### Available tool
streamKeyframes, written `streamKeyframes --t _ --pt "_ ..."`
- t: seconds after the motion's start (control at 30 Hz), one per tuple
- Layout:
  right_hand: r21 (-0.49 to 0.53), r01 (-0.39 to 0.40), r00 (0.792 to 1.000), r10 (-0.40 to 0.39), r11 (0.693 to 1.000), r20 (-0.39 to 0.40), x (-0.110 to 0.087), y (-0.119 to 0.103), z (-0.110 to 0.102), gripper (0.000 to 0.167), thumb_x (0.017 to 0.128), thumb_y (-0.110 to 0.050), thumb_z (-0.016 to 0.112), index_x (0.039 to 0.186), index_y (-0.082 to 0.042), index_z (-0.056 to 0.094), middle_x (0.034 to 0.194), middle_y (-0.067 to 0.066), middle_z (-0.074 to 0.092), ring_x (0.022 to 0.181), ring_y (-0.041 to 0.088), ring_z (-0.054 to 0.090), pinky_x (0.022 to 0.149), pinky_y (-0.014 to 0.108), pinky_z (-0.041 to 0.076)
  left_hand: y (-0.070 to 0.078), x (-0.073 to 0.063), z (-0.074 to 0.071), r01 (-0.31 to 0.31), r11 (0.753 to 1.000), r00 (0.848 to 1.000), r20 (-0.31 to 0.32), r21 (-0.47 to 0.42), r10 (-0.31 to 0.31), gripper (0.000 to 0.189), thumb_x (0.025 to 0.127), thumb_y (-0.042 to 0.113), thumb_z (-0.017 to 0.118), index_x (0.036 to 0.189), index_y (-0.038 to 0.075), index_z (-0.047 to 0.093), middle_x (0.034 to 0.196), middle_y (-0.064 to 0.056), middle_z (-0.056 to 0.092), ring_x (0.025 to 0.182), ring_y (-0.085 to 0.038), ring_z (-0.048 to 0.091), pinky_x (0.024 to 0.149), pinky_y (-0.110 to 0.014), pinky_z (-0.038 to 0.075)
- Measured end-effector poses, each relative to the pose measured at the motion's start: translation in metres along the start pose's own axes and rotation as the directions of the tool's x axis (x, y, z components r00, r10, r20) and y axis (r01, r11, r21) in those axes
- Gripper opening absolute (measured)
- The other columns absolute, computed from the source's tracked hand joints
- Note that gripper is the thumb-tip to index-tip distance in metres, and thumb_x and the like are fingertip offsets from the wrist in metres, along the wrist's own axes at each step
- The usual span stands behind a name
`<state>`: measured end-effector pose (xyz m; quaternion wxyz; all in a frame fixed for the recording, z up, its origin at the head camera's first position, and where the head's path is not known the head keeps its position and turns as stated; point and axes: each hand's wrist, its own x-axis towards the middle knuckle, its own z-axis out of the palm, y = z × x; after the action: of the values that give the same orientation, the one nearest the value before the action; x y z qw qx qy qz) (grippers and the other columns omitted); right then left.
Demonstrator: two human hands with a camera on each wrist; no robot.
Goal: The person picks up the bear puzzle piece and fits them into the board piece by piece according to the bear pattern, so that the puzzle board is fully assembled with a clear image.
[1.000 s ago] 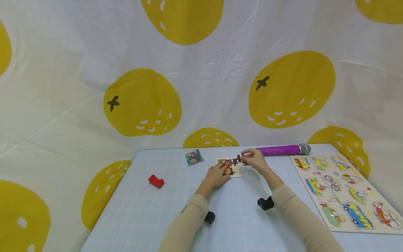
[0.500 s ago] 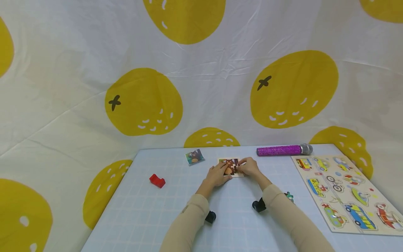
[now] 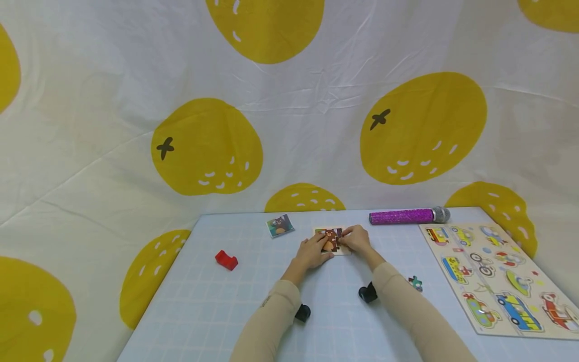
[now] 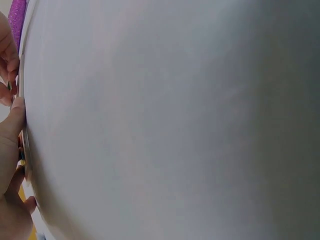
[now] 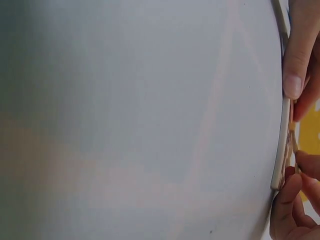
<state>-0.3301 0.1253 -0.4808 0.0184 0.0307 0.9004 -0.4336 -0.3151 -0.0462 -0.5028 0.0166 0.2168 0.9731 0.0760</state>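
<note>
A small wooden bear puzzle [image 3: 330,245] in a pale tray lies on the table near the back. My left hand [image 3: 311,251] rests on its left part, fingers over the bear picture and thumb along the near edge. In the right wrist view, that thumb [image 5: 294,82] presses at the tray's rim [image 5: 281,155]. At the puzzle's right side, my right hand [image 3: 357,239] pinches a thin puzzle piece [image 5: 295,142] between thumb and fingers. The piece stands tilted over the tray in the right wrist view, and the fingers hide most of its picture.
A bear picture card [image 3: 280,226] lies behind to the left, and a red block [image 3: 226,260] nearer left. A purple glitter microphone [image 3: 402,216] lies at the back right. A vehicle puzzle board [image 3: 493,281] fills the right side, with a green puzzle piece [image 3: 415,283] beside it.
My right hand has come down from the puzzle's upper right corner to its right side with the piece. Its forearm shifted left, uncovering the green piece. The left hand has stayed in place.
</note>
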Motion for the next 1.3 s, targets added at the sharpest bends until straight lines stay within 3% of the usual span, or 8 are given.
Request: streamKeyframes --t 0.23,0.43,0.67,0.8,0.93,1.07,1.17,1.3 --pt "0.017 -0.028 0.999 0.028 0.999 -0.036 0.008 -0.002 0.002 0.025 0.075 -0.007 0.074 0.094 0.008 0.069 0.082 0.017 0.068 0.046 0.007 0.047 0.044 0.018 0.04 0.001 0.0 -0.001 0.0 1.0 1.0 -0.005 0.004 0.0 0.064 0.092 0.05 0.053 0.142 0.013 0.043 0.148 -0.001 0.038 0.137 -0.017 0.033 0.107 -0.046 0.032" --pt "-0.026 -0.046 0.998 0.045 0.999 -0.033 0.013 -0.004 0.001 0.023 0.071 -0.008 0.077 0.088 0.005 0.071 0.082 0.015 0.069 0.054 0.011 0.051 0.048 0.019 0.04 0.002 0.0 -0.003 0.018 1.0 1.0 0.012 -0.024 -0.018 0.063 0.091 0.049 0.055 0.142 0.014 0.044 0.147 -0.002 0.039 0.135 -0.019 0.035 0.107 -0.047 0.031" --pt "-0.056 -0.152 0.987 0.148 0.987 -0.064 0.015 -0.01 0.0 0.023 0.066 -0.01 0.082 0.074 0.004 0.065 0.05 0.003 0.057 0.039 0.008 0.048 0.045 0.02 0.04 0.008 0.003 -0.005 0.03 0.999 0.998 0.06 -0.019 -0.029 0.057 0.093 0.048 0.051 0.145 0.026 0.039 0.147 -0.005 0.036 0.134 -0.025 0.035 0.107 -0.05 0.029" --pt "-0.122 -0.159 0.984 0.148 0.98 -0.095 0.013 -0.012 0.001 0.026 0.065 -0.014 0.084 0.071 0.001 0.063 0.054 0.006 0.059 0.047 0.014 0.053 0.051 0.025 0.044 0.011 0.003 -0.004 0.035 0.999 0.997 0.069 0.011 -0.036 0.055 0.095 0.052 0.045 0.145 0.03 0.039 0.148 -0.006 0.033 0.134 -0.026 0.034 0.107 -0.051 0.028" --pt "-0.161 -0.068 0.996 0.057 0.985 -0.074 0.01 -0.009 0.004 0.023 0.071 -0.014 0.08 0.08 0.003 0.068 0.079 0.015 0.067 0.071 0.026 0.06 0.064 0.033 0.05 0.013 0.002 -0.003 0.059 0.998 0.997 0.052 0.027 -0.06 0.056 0.093 0.054 0.045 0.143 0.03 0.041 0.147 -0.005 0.034 0.132 -0.025 0.036 0.106 -0.049 0.03" --pt "-0.24 0.148 0.989 -0.145 0.96 0.028 0.006 -0.003 0.005 0.014 0.081 -0.01 0.072 0.087 0.003 0.072 0.093 0.018 0.068 0.09 0.034 0.062 0.08 0.042 0.051 0.016 0.003 -0.003 0.07 0.997 0.997 0.04 0.022 -0.071 0.057 0.092 0.057 0.047 0.141 0.029 0.044 0.146 -0.005 0.036 0.13 -0.024 0.037 0.103 -0.049 0.032" --pt "-0.337 0.324 0.946 -0.3 0.884 0.123 0.003 0.001 0.004 0.014 0.084 -0.005 0.066 0.093 0.006 0.072 0.098 0.019 0.064 0.094 0.037 0.06 0.086 0.046 0.049 0.018 0.004 -0.003 0.074 0.997 0.996 0.039 0.023 -0.075 0.057 0.092 0.057 0.047 0.14 0.028 0.045 0.147 -0.004 0.035 0.131 -0.025 0.036 0.103 -0.051 0.033" --pt "-0.437 0.464 0.886 -0.405 0.77 0.226 -0.001 0.003 0.0 0.02 0.082 0.002 0.063 0.1 0.006 0.071 0.105 0.02 0.059 0.092 0.039 0.056 0.084 0.048 0.047 0.022 0.007 -0.005 0.076 0.997 0.996 0.041 0.032 -0.077 0.055 0.092 0.055 0.048 0.139 0.026 0.048 0.149 0.004 0.035 0.135 -0.024 0.032 0.103 -0.056 0.032"
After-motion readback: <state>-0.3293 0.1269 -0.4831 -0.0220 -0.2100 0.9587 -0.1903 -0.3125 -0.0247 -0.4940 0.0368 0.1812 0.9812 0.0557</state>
